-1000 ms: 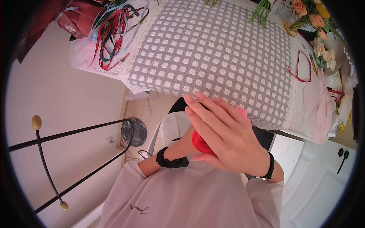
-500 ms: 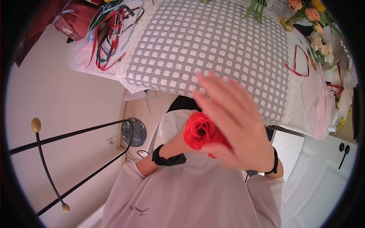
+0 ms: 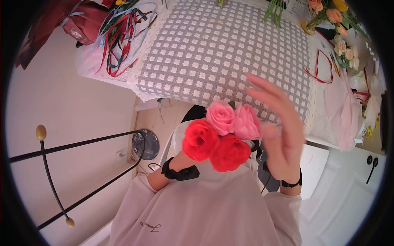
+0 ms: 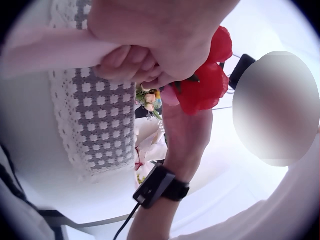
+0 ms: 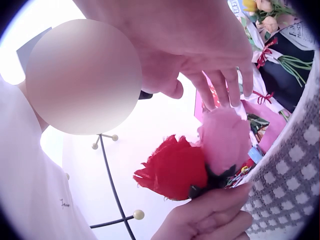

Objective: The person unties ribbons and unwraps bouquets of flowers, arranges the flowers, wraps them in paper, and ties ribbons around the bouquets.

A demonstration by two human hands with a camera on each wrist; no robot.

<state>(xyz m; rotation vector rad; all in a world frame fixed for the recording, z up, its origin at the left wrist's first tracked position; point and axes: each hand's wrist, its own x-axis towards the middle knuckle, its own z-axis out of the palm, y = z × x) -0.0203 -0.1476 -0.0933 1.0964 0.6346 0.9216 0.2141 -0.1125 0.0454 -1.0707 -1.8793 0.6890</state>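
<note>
Two red roses (image 3: 201, 140) and two pink roses (image 3: 221, 117) form a cluster in front of the torso. Below them my left hand (image 5: 210, 217) grips the bunch, mostly hidden by the blooms in the head view. In the left wrist view, the fingers of my left hand (image 4: 150, 45) curl round a pale pink length (image 4: 55, 52). My right hand (image 3: 283, 127) is raised at the right of the blooms, fingers apart and loosely bent, holding nothing. The right wrist view shows my right hand (image 5: 200, 45) just above a pink rose (image 5: 225, 140); whether they touch is unclear.
A grey-and-white checked cushion (image 3: 213, 53) fills the table's middle. Tangled ribbons (image 3: 119, 45) lie left, a red ribbon loop (image 3: 324, 67) and pink fabric (image 3: 342, 110) right. Peach roses (image 3: 334, 15) stand top right; a black metal rack (image 3: 82, 147) is at left.
My right hand has lifted off the blooms and moved right, uncovering the red and pink roses. The left hand keeps its grip beneath them.
</note>
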